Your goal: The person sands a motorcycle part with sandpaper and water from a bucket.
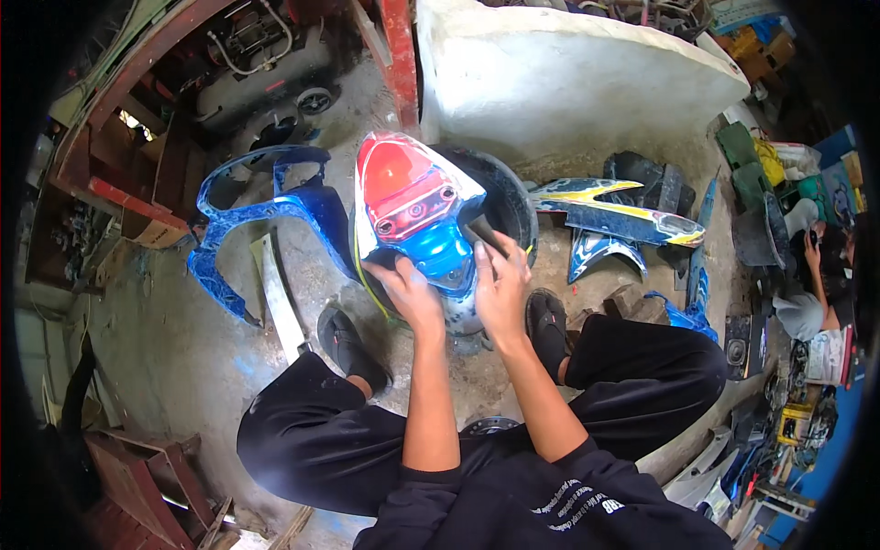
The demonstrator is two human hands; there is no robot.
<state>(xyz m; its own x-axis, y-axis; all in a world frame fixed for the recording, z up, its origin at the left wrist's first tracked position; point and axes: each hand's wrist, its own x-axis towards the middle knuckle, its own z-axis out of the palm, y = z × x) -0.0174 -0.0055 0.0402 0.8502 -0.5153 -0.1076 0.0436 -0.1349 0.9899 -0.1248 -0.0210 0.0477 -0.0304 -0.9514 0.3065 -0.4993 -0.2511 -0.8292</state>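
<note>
A motorcycle body panel [405,196] in red, white and blue lies across a round black tub [517,185] in front of me. Its surface looks worn and sanded in places, with bolt holes in the red section. My left hand [412,295] grips the panel's lower left edge, thumb near the blue part. Between the fingers and thumb of my right hand [500,282] is a dark flat strip [487,237], resting against the panel's right edge; its material cannot be made out. A yellow-green cord or edge [364,282] runs along the tub's left side.
On the floor at left lie a blue fairing frame [265,206] and a pale curved strip [278,295]. Blue and yellow panels [612,220] lie at right. A white partition [564,75] stands beyond the tub, a wheeled tank [268,100] upper left. Another person [811,275] is far right.
</note>
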